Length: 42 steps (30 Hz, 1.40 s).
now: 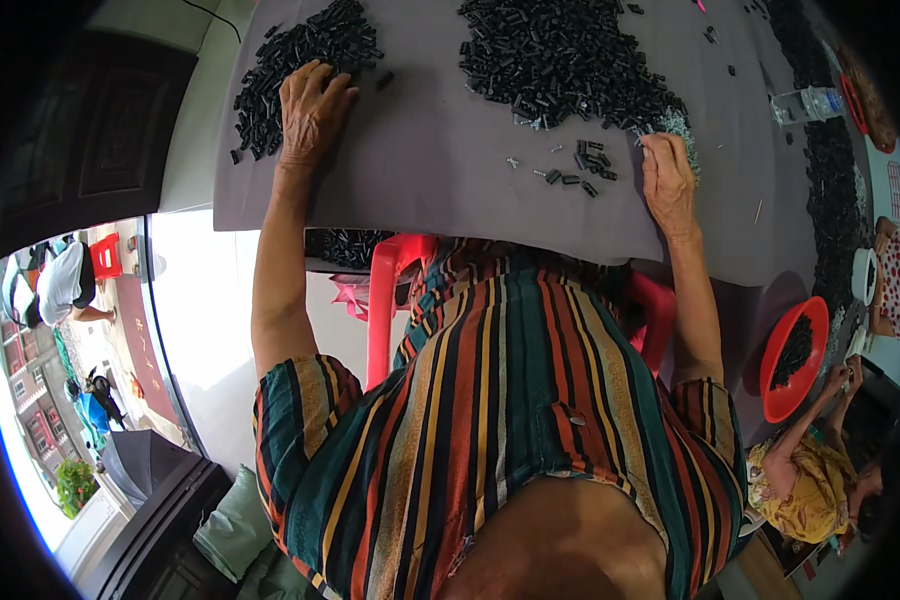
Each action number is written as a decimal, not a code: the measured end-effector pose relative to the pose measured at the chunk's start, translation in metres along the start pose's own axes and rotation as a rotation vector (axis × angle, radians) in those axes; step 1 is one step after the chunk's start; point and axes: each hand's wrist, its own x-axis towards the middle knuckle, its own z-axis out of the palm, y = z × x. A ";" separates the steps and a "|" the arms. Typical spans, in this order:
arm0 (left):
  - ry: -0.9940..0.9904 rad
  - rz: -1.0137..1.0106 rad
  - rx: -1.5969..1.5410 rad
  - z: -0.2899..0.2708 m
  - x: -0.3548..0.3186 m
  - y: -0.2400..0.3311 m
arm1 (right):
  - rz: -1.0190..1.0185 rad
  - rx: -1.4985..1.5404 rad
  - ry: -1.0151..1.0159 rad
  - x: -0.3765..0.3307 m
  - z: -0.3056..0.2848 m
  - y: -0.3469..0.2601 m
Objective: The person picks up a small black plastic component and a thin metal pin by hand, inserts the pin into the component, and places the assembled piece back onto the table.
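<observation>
My left hand (313, 112) rests at the near edge of a heap of small black plastic parts (288, 62). Its fingers are bent but apart, and no held part shows. One loose black part lies just right of its fingertips. Over on the right, my right hand (668, 180) has its fingers curled together at a small pile of silvery screws (678, 124). What its fingertips pinch, if anything, is too small to make out. A larger heap of black parts (560, 60) spreads between the hands. Several loose black parts (592, 158) and a few screws lie left of my right hand.
A grey cloth (410, 180) covers the table. Farther right are a clear plastic bottle (808, 105), a long band of black parts (832, 200) and a red basin (795, 355) holding black parts. A person in yellow (808, 490) sits at right. Red chair arms flank me.
</observation>
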 end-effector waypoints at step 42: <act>-0.090 0.038 -0.425 -0.011 0.026 0.225 | 0.174 0.117 0.291 -0.007 -0.001 0.009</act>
